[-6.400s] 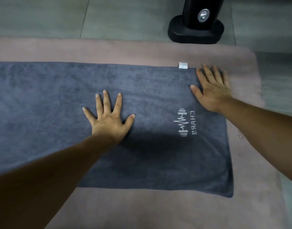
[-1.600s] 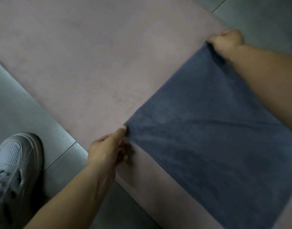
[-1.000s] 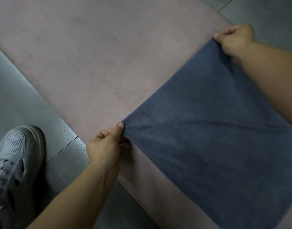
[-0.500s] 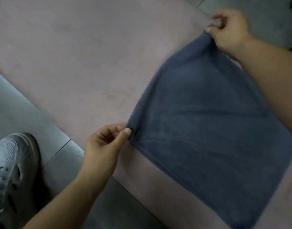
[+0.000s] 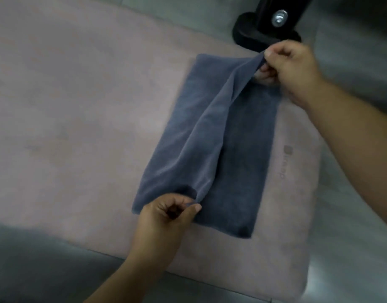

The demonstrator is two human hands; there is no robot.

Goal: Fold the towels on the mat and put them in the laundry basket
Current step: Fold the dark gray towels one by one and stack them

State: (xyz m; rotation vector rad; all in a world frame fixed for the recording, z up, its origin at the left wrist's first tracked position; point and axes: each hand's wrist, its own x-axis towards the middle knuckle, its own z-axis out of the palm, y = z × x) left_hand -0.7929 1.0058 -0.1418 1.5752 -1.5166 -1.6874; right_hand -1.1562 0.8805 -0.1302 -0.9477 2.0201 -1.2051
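Observation:
A dark blue-grey towel [image 5: 243, 167] lies on the pink mat [image 5: 78, 119], right of centre. Its left half is lifted and stretched over the lower layer. My left hand [image 5: 166, 215] pinches the near corner of the raised edge. My right hand [image 5: 291, 64] pinches the far corner, held above the towel's far right end. The raised edge runs taut between the two hands. The lower layer lies flat on the mat. No laundry basket is in view.
A black stand base [image 5: 267, 31] with a silver bolt sits on the grey floor just beyond the mat's far edge, close to my right hand. Grey floor tiles [image 5: 35, 270] surround the mat at the near left and right.
Both hands have carried the towel's end to the right and over the rest of the towel, so it now lies doubled. The view has swung right; the shoe is out of sight.

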